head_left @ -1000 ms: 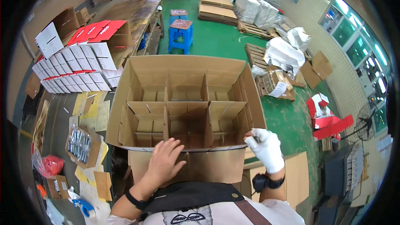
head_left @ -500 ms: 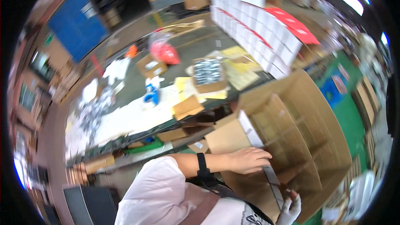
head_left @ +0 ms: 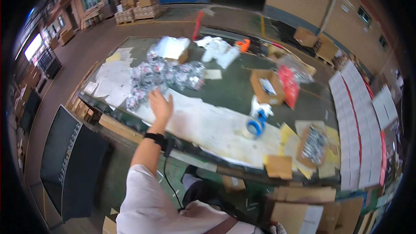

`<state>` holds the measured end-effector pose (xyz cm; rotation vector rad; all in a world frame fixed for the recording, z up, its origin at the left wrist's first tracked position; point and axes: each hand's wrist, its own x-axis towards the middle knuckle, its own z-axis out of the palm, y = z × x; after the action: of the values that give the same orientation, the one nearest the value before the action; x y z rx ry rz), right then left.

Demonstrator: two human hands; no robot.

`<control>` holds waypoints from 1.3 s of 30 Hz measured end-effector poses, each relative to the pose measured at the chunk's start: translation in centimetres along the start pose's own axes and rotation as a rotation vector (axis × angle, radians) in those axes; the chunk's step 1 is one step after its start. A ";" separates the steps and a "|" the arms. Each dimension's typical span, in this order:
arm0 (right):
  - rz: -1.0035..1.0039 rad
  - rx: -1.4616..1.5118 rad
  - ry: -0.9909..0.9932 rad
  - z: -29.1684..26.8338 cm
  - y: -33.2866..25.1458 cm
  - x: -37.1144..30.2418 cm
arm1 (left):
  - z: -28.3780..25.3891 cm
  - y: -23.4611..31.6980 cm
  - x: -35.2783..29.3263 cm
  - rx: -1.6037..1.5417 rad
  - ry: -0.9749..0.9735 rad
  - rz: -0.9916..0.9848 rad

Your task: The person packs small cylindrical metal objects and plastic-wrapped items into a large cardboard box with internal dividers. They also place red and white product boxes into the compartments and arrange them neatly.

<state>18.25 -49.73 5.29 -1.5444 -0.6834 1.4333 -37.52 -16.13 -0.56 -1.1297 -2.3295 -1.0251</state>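
Observation:
My left hand point(head_left: 160, 105) reaches over the table with its fingers stretched and thumb apart, holding nothing I can see. Its fingertips are at the near edge of a pile of shiny, clear plastic-wrapped items point(head_left: 147, 76); whether they touch is unclear. My right hand point(head_left: 277, 228), in a whitish glove, shows only in part at the lower edge. It is beside a cardboard box point(head_left: 288, 216) with a pale strip on its flap, and its fingers are mostly hidden.
On the long dark table point(head_left: 234, 86) lie white paper, a blue tape dispenser point(head_left: 256, 125), a small carton point(head_left: 267, 87), a red plastic bag point(head_left: 288, 82) and a carton of silvery pieces point(head_left: 313, 147). White boxes point(head_left: 353, 130) are stacked at right. A black rack point(head_left: 82, 164) stands at left.
My view has swung left, away from the divided carton. My left hand has left that carton's edge and now extends over the wrapped pile. My right hand has slipped mostly out of view.

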 end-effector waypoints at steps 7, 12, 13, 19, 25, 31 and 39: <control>0.060 -0.380 -0.251 22.0 -12.3 11.6 | 3.5 -14.0 22.6 0.408 -0.583 -0.131; -0.273 -0.780 -0.469 39.1 -17.4 20.7 | 6.0 -15.5 24.8 0.258 -0.777 -0.089; -0.329 -0.788 -0.595 43.9 -17.7 21.8 | 5.8 -16.5 24.9 0.177 -0.785 -0.023; -0.222 -0.839 -1.560 69.5 -18.7 27.9 | 1.5 -24.3 23.1 -0.298 -0.554 0.033; -0.833 -1.444 -0.697 83.8 -14.4 32.9 | -5.3 -21.6 19.8 -0.898 -0.737 -0.503; -0.833 -1.352 -0.806 83.9 -12.4 32.9 | -1.8 -18.0 12.1 -0.368 -1.177 -0.502; -0.915 -1.830 -0.952 72.4 -7.7 32.1 | 1.7 -17.0 11.1 -0.058 -1.138 -0.379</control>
<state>-44.87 -1.43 1.79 -0.9563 -3.2991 0.4200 -57.75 -16.15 -3.01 -1.6002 -3.5075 -0.5854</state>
